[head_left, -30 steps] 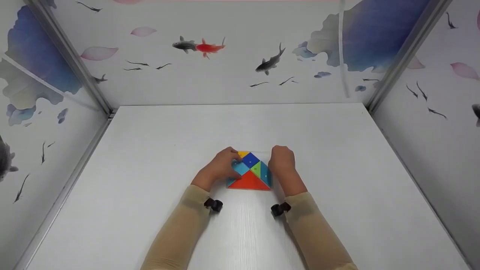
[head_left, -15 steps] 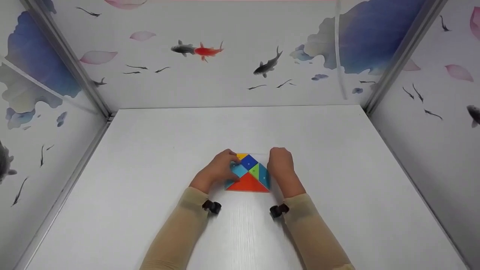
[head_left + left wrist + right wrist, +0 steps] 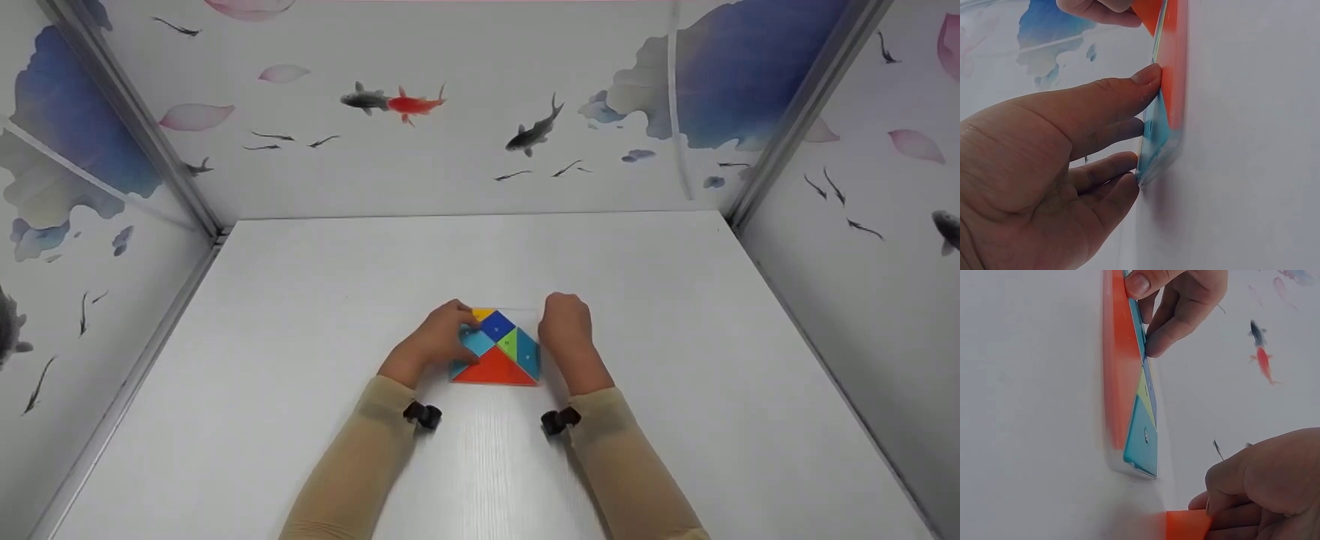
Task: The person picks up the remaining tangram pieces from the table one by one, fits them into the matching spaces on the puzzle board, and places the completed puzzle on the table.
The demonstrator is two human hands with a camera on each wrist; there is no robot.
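A tangram puzzle (image 3: 496, 326) of colourful flat pieces lies in a clear tray on the white table. Its big red-orange triangle (image 3: 496, 369) is at the near side, with blue, green, teal and yellow pieces beyond. My left hand (image 3: 437, 337) rests its thumb and fingertips on the puzzle's left part, spread apart in the left wrist view. Just off the tray's right edge, my right hand (image 3: 566, 330) pinches a loose orange tangram piece (image 3: 1185, 525), plain in the right wrist view. From the head view, the hand hides that piece.
The white table (image 3: 480, 262) reaches to a back wall (image 3: 450, 172) printed with fish and petals. Similar side walls (image 3: 840, 255) stand left and right, with metal posts in the corners. A small black camera (image 3: 424, 415) sits at the left wrist, another (image 3: 560, 421) at the right.
The right hand has shifted slightly right, away from the tray's edge. My left hand keeps its place on the puzzle. The head view has tilted a little.
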